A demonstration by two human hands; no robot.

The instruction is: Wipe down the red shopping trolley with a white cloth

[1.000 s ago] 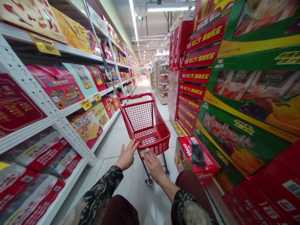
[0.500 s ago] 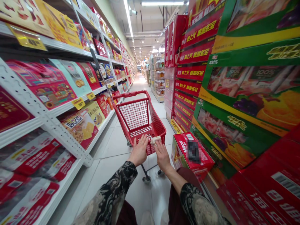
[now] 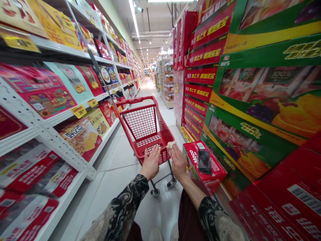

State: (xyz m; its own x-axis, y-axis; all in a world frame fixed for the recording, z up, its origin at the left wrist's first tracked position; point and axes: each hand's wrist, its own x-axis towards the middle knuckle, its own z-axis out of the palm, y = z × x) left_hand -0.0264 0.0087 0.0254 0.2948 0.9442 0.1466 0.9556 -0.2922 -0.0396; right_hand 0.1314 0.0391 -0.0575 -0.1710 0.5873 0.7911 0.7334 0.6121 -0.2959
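Observation:
A red plastic shopping cart stands in front of me, its basket holding nothing I can see. My left hand is at the near end of the basket, palm down, with fingers stretched forward and nothing in them. To its right is my right hand, at the cart's near right corner. A small crumpled whitish thing, too unclear to name, sits at its fingertips, and the grip beneath is hidden. Whether either hand touches the cart's rim, I cannot tell.
White shelves with boxed and bagged snacks line the left. On the right rise stacks of red drink cartons and green juice boxes. A red Meco box with a blurred patch stands low beside my right knee. The tiled aisle runs ahead.
My hands have moved slightly apart, the right one shifting rightward with the whitish thing. The cart and shelves sit a little further left in view.

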